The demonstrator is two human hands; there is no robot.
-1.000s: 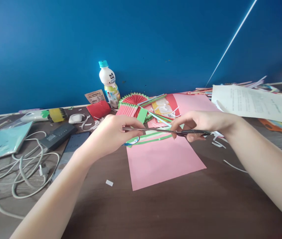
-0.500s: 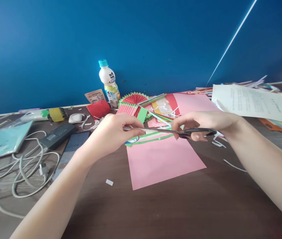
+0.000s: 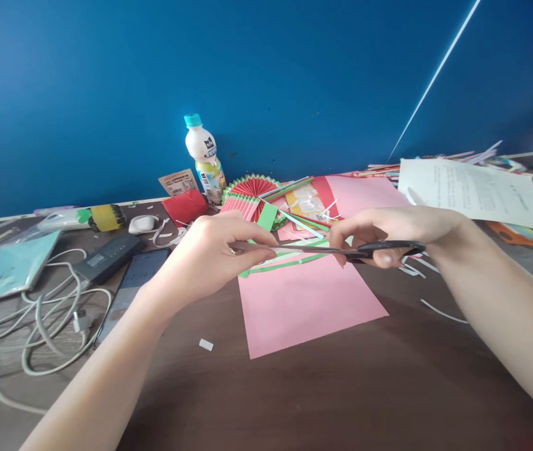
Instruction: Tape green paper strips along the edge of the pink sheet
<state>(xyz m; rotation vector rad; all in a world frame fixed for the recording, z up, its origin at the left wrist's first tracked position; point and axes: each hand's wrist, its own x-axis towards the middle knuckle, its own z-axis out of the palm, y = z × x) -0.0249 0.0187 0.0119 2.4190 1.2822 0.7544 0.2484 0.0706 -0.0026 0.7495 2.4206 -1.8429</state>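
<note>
- Pink sheet: flat on the counter, mid-way between the near and far edges.
- Left hand: fingers pinched closed about the blade end of the scissors.
- Right hand: fingers clenched on the black handles. The scissors are level above the sheet's far edge.
- Green-and-white strips: under the blades.
- Bottle: upright at the counter's far edge.
</note>
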